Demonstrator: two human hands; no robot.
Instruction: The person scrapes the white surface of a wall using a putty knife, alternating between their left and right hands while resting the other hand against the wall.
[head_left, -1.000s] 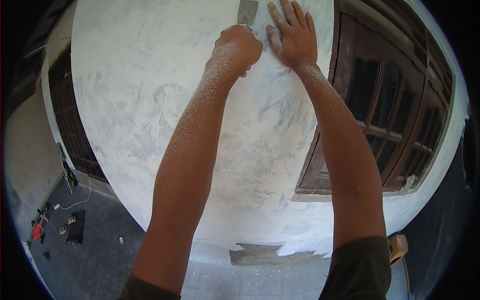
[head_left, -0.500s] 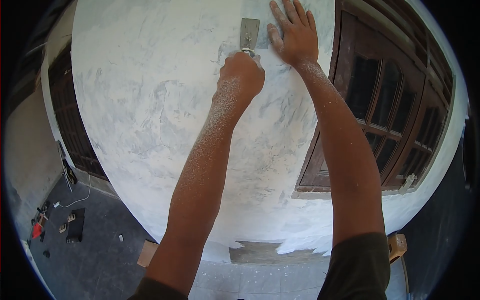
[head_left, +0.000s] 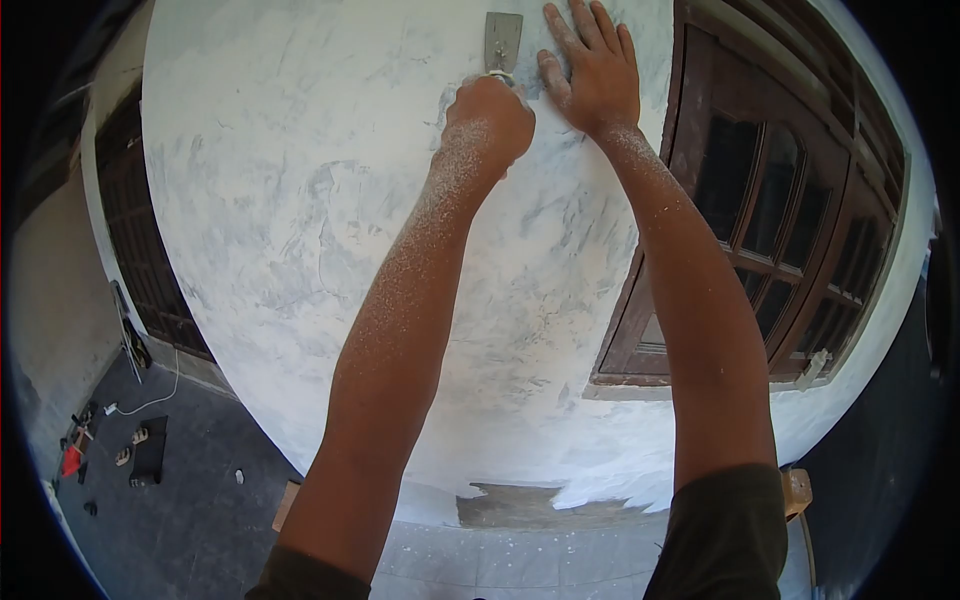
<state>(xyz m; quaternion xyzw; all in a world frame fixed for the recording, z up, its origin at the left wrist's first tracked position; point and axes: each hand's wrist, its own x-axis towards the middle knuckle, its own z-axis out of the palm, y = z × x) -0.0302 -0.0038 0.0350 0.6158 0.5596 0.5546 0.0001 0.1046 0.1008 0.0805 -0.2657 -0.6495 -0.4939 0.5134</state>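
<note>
My left hand (head_left: 490,120) is wrapped round the handle of a putty knife (head_left: 503,42). The blade points up the wall, its face dull grey with pale residue near the neck. Fingers hide most of the handle. White dust speckles my left forearm. To its right, my right hand (head_left: 600,80) lies flat with fingers spread on the white wall (head_left: 270,200), dusty at the thumb and fingers. The wall's coating is patchy, with grey smears showing through.
A brown wooden window (head_left: 690,200) with glass panes is close on my right. At lower left, sandals (head_left: 140,436), a white cable (head_left: 150,404) and a red object (head_left: 72,460) lie on the dark floor (head_left: 200,530). A bare grey-brown patch (head_left: 520,507) marks the wall's base.
My left hand and the putty knife have slid a little up the wall. My right hand stays spread in nearly the same spot.
</note>
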